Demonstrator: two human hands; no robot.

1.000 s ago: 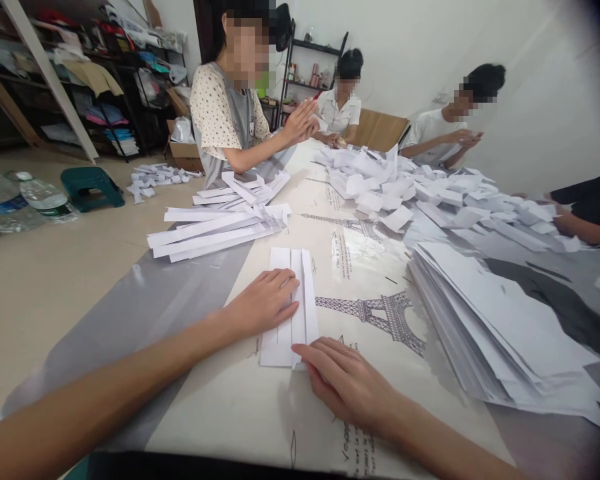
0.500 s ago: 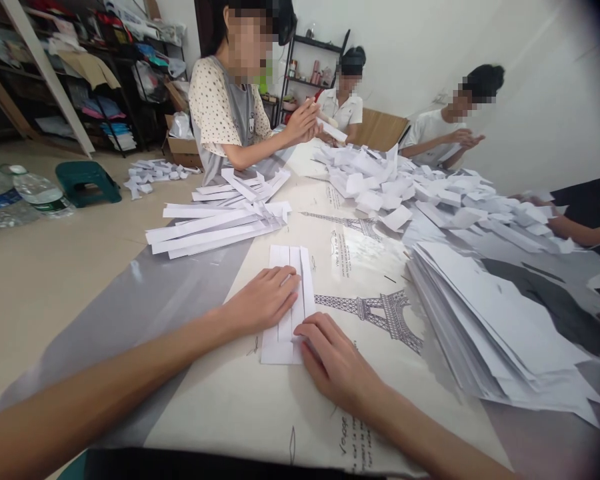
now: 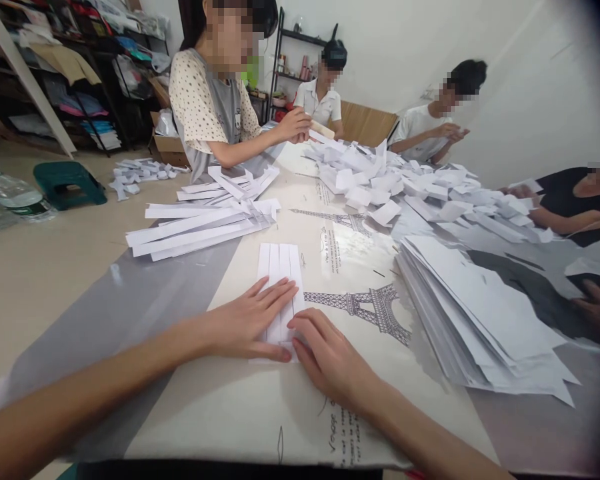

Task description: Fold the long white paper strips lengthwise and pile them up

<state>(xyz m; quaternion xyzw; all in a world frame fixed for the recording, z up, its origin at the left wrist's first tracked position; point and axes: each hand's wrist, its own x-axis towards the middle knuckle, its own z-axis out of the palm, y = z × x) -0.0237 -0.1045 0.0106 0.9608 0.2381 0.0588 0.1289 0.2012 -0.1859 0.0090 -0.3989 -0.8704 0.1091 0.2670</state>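
Note:
A white paper piece [image 3: 280, 261] with lengthwise folds or strips lies on the table in front of me. My left hand [image 3: 260, 317] rests flat across it, fingers spread and thumb near its lower end. At the paper's lower right edge, my right hand [image 3: 325, 350] has its fingers bent, with thumb and forefinger tips at the edge. Whether the right fingertips pinch the paper is too small to tell. Part of the paper is hidden under my left hand.
Long folded paper strips [image 3: 195, 230] lie at the left. A heap of short folded papers [image 3: 375, 177] covers the far side, and a stack of sheets [image 3: 470, 320] lies at the right. Several people sit around the table [image 3: 220, 407]. A green stool [image 3: 70, 181] stands on the floor.
My left hand has spread its fingers and thumb and lies flatter over the paper. The paper's strips look closer together. The whole view has shifted slightly.

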